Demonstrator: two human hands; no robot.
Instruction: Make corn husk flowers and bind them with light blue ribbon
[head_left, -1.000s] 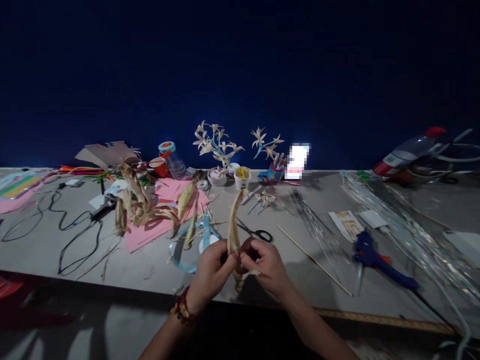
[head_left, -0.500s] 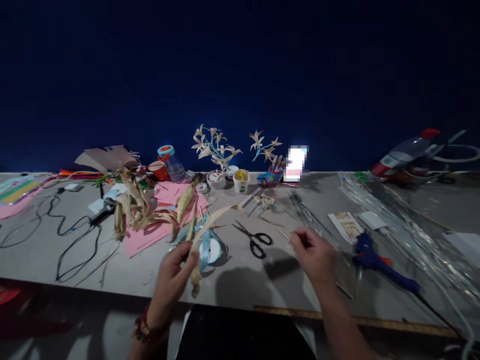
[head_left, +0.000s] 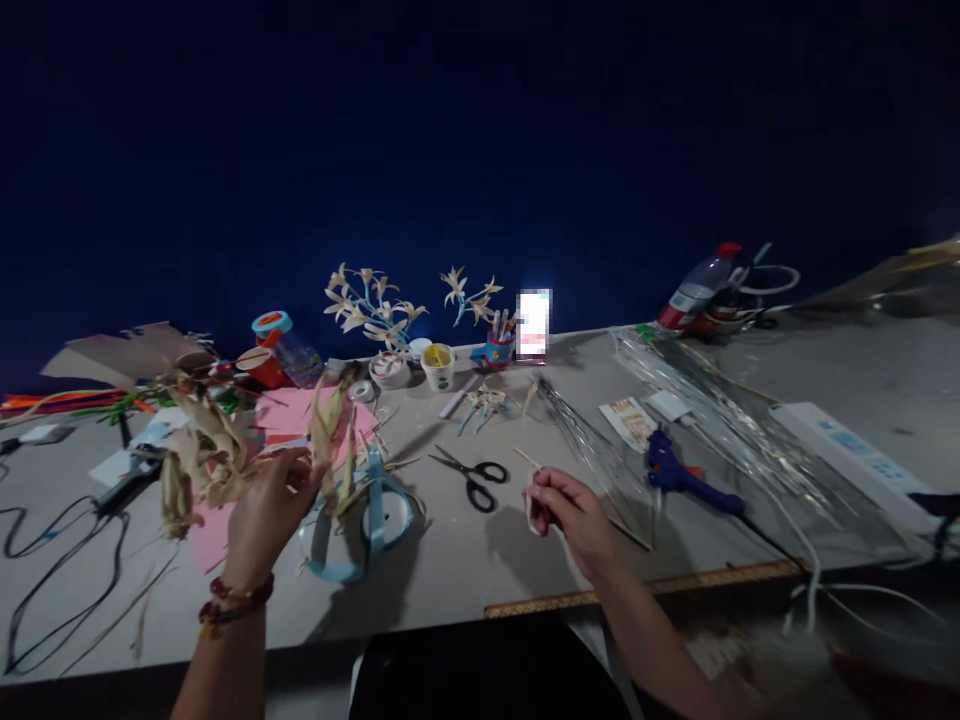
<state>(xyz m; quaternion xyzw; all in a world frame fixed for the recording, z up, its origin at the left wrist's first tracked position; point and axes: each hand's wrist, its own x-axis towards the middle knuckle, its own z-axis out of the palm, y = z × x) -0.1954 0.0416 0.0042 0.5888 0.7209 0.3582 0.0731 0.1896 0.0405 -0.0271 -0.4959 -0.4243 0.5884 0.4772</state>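
Observation:
My left hand (head_left: 274,505), with a beaded bracelet at the wrist, is closed in a pinch at a pale strip of dried corn husk (head_left: 322,430), which stands up beside its fingertips. My right hand (head_left: 566,510) is shut on a thin pale strip (head_left: 531,500) that looks like husk; its narrow end points up and left. Between the hands lie black-handled scissors (head_left: 476,480), partly open. Close to my left hand are a roll of light blue ribbon (head_left: 390,515) and a heap of dried husks (head_left: 202,445).
Husk flowers (head_left: 375,300) on blue stems stand in cups at the back, by a lit phone (head_left: 533,325). On the right are a blue glue gun (head_left: 686,475), wires (head_left: 585,440), a power strip (head_left: 855,460) and a bottle (head_left: 697,290). Pink paper (head_left: 281,410) and black cables (head_left: 67,590) lie left.
My left hand has moved left with the husk strip, towards the husk heap. My right hand has shifted slightly, with the pale strip showing more. The view has turned to the right.

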